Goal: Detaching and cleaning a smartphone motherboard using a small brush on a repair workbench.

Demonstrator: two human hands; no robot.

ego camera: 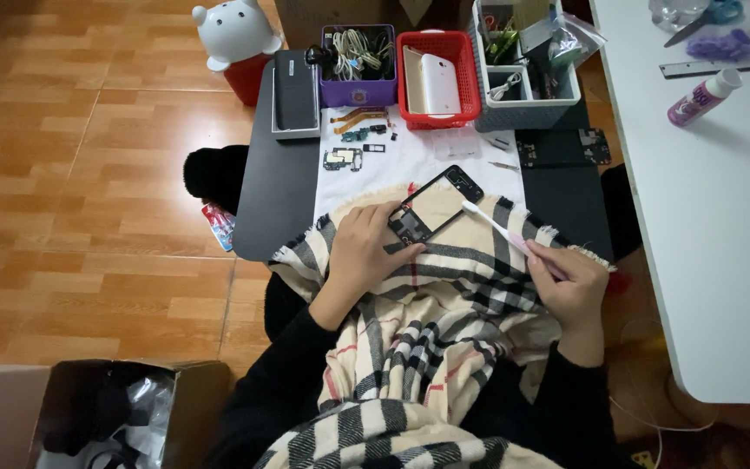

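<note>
Phone frame (437, 205) clamped in left grip (363, 250); right grip (573, 285) clamps toothbrush (505, 234), bristles touching frame.

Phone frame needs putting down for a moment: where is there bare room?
Bare: the white cloth between circuit parts and red basket; the dark table left of it. Crowded: the far edge, packed with baskets.
</note>
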